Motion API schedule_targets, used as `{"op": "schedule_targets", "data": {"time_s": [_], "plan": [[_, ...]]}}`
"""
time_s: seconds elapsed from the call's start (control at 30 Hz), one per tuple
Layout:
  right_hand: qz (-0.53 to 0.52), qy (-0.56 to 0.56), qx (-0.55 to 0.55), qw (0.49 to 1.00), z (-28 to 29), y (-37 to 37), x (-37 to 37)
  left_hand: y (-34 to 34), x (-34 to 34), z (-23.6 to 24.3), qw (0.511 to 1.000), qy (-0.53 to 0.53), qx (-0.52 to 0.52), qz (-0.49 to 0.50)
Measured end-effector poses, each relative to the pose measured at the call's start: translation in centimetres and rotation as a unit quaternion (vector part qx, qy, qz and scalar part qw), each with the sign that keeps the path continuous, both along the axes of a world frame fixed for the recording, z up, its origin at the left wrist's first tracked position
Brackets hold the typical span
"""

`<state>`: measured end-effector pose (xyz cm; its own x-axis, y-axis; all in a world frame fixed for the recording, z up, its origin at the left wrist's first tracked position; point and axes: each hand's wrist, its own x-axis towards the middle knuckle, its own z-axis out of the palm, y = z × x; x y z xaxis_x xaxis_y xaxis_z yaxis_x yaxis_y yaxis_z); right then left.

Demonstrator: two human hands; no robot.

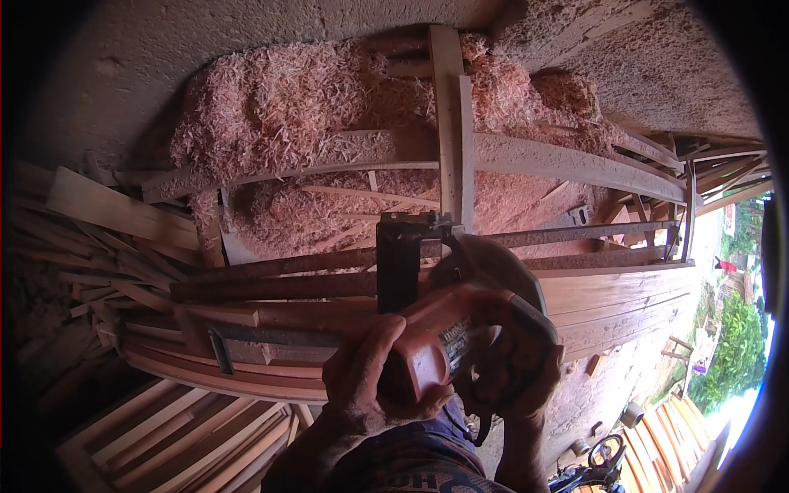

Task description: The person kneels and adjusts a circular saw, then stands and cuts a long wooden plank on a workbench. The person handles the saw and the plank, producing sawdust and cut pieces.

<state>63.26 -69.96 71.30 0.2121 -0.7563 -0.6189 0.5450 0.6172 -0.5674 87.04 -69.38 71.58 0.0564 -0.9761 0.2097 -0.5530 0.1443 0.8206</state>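
A handheld power saw (427,329), dust-coated with a dark rounded guard and flat metal base, is held low in the centre, above a wooden bench with long metal rails (304,285). My left hand (370,370) is closed around the saw's motor housing on the left. My right hand (534,378) grips the dark handle on the right, its fingers partly hidden. An upright pale board (450,131) stands behind the saw, crossing a horizontal beam (567,164).
Pink wood shavings (271,107) are heaped against the far wall. Loose planks (115,214) pile at the left, stacked boards (181,435) lie below. At the right are greenery (731,353), more planks (666,435) and a wheeled vehicle (606,456).
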Motion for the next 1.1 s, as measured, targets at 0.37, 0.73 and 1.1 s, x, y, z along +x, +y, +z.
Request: {"op": "schedule_targets", "data": {"time_s": [0.37,0.73,1.1], "plan": [[0.035,0.030,-0.079,0.996,-0.1,-2.0,0.8,-1.4,0.0,0.4,0.999,0.013,-0.026,0.016],[0.012,0.028,-0.079,0.996,-0.5,-2.4,1.0,-1.4,-0.1,-0.5,0.999,0.017,-0.023,0.015],[0.038,0.063,-0.069,0.995,0.2,-3.0,1.3,-1.5,0.0,-0.7,0.999,0.032,-0.029,0.013]]}}
